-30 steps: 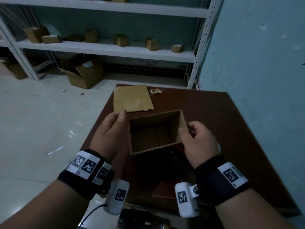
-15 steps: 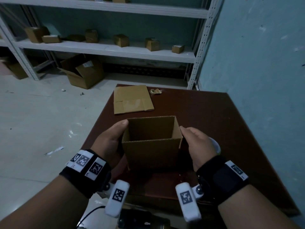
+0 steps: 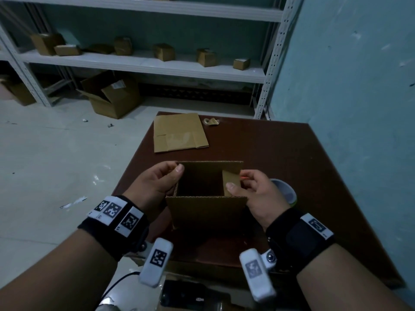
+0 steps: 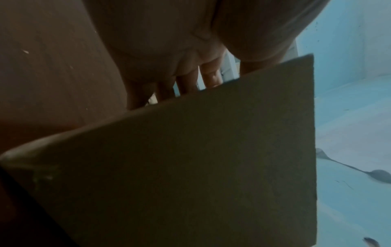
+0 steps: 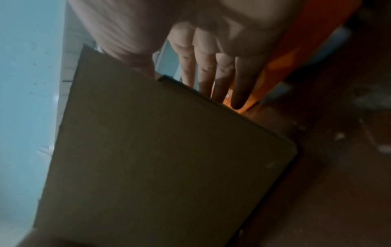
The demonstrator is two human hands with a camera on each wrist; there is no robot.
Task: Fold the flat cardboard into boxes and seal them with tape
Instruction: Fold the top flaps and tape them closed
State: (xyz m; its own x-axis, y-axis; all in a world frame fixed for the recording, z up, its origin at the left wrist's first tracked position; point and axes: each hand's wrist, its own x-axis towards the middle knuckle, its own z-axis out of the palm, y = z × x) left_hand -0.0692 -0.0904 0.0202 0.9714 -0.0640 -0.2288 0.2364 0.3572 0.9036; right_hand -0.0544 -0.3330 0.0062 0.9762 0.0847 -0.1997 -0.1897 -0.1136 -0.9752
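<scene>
An open-topped brown cardboard box [image 3: 206, 212] stands upright on the dark red-brown table [image 3: 292, 153] right in front of me. My left hand [image 3: 171, 173] grips the box's upper left wall, thumb on the rim and fingers outside. My right hand [image 3: 237, 182] pinches the right side flap [image 3: 231, 178], which leans inward, thumb on its inner face. In the left wrist view a box panel [image 4: 211, 158] covers my fingertips [image 4: 209, 78]. The right wrist view shows another panel [image 5: 158, 150] with my fingers [image 5: 241, 83] behind it. A tape roll [image 3: 285, 191] lies behind my right hand.
A flat folded cardboard sheet [image 3: 179, 132] lies at the table's far left, a small tape scrap [image 3: 211, 121] beside it. The blue wall [image 3: 348, 108] runs along the right. Shelves [image 3: 146, 63] with small boxes and an open carton [image 3: 112, 97] stand beyond on the floor.
The box turned from mouth facing me to standing upright on the table. Both hands moved up from its sides to the top edges, and the right flap now leans inward.
</scene>
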